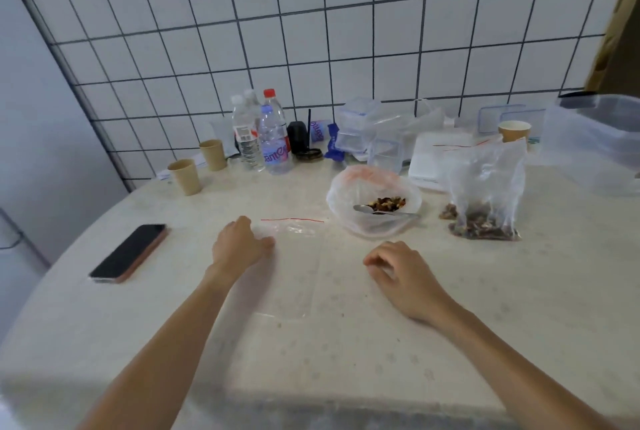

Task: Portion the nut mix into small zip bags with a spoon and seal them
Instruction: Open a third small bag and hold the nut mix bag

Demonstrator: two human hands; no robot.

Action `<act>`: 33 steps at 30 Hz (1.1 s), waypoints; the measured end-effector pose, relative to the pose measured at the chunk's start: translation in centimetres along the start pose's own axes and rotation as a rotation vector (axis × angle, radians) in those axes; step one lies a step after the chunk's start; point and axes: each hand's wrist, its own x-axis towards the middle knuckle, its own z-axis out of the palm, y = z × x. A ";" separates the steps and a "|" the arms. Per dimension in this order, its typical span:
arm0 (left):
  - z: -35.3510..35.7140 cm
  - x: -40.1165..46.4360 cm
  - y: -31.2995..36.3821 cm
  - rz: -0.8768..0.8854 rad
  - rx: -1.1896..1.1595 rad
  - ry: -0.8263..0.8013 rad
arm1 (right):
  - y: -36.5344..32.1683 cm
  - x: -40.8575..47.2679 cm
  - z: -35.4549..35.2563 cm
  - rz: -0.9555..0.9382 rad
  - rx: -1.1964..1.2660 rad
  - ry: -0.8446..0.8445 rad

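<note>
Head view: left hand point(239, 244) fingers pinch the limp, slippery empty zip bag point(291, 266) near its mouth corner; right hand point(398, 273) rests loosely curled, empty, on the bench point(346, 360).

2 bare forearms, sleeveless, no jewellery visible.

Phone point(130, 253) left; cups point(185, 176), bottles point(273, 138) behind.

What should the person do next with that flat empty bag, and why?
Probably pull the empty zip bag open at its red-lined top. It lies flat and unfilled, the left hand already touches its edge, the right hand holds nothing, and the spoon waits in the nut mix.
</note>
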 end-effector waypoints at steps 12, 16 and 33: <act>-1.6 -3.7 1.4 0.272 -0.475 0.322 | -0.7 -0.3 -0.5 0.085 0.139 -0.009; -3.6 -6.1 3.0 0.454 -0.559 0.446 | -3.1 0.9 -1.7 0.160 0.437 0.037; -2.7 -11.0 10.9 0.697 -0.631 0.328 | -7.0 2.8 -8.5 0.280 0.798 0.186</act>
